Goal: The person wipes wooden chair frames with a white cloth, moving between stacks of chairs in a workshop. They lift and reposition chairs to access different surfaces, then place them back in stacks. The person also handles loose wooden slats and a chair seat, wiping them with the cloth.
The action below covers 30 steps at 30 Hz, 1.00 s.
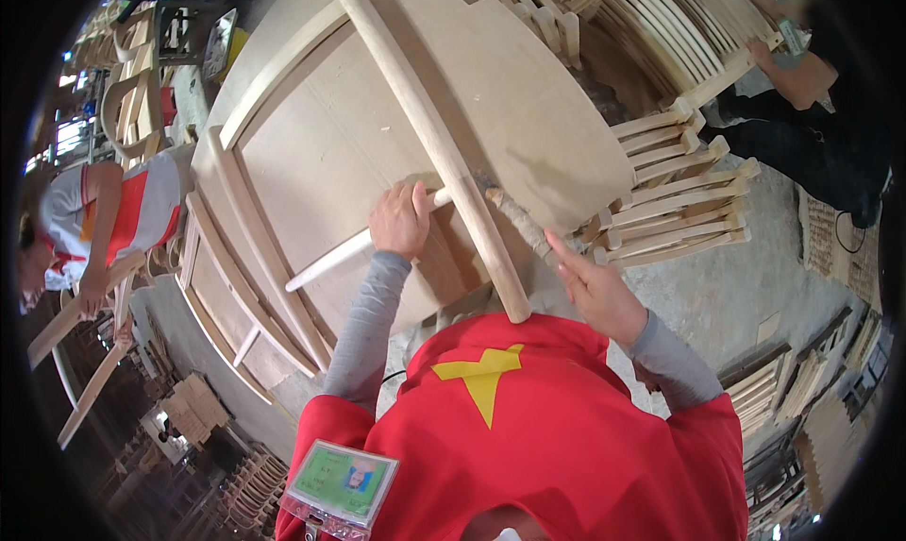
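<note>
My left hand point(400, 220) is closed around a pale wooden crossbar point(332, 259) of a chair-like frame. The crossbar meets a long round-edged wooden post point(415, 107) that slants toward my body. My right hand point(599, 291), to the right of that post, grips a tool with a rough, tan, wrapped handle point(521, 222). Its dark far end sits close beside the post near the joint, and its exact kind is unclear. Another wooden rail point(269, 229) joins the frame on the left. The frame lies on a broad wooden board tabletop point(557, 116).
A ladder-like wooden frame point(241, 295) leans at the table's left edge. Stacked curved wooden parts point(675, 187) stand at the right. One person point(123, 201) handles wooden pieces at the left; another person in dark clothes point(812, 116) is at the upper right beside stacked slats point(661, 31).
</note>
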### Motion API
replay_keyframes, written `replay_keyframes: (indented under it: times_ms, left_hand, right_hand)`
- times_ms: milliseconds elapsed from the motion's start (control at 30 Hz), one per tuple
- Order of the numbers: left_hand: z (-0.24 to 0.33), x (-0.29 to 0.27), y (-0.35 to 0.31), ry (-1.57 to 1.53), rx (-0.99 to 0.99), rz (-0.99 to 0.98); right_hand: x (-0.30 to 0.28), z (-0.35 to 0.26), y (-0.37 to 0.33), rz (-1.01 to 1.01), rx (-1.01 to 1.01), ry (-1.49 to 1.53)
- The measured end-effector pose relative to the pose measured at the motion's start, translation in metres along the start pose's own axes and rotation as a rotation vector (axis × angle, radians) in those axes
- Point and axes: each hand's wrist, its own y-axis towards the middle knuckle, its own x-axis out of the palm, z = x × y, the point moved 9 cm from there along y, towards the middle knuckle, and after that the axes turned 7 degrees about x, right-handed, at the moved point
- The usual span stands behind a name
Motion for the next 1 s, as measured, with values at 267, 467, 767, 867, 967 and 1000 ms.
replay_keyframes:
  times_ms: [267,467,767,867,967,1000]
  left_hand:
    - [0.003,-0.003,0.007,0.022,-0.027,0.066]
    - [0.0,0.003,0.007,-0.013,-0.021,0.028]
    - [-0.003,0.004,-0.004,-0.022,-0.014,0.008]
    - [0.003,0.004,0.016,-0.014,0.008,0.015]
    - [-0.001,0.001,-0.003,-0.001,0.003,0.027]
    - [-0.001,0.001,0.001,-0.001,0.011,0.038]
  right_hand:
    - [0.008,-0.014,0.012,0.045,-0.05,-0.122]
    - [0.008,-0.021,0.013,-0.013,0.023,-0.235]
    - [0.032,-0.017,0.003,0.09,0.051,-0.218]
    - [0.025,-0.016,0.01,0.152,0.023,-0.224]
    - [0.046,-0.008,0.003,0.17,0.016,-0.217]
    - [0.045,-0.009,0.006,0.187,0.014,-0.222]
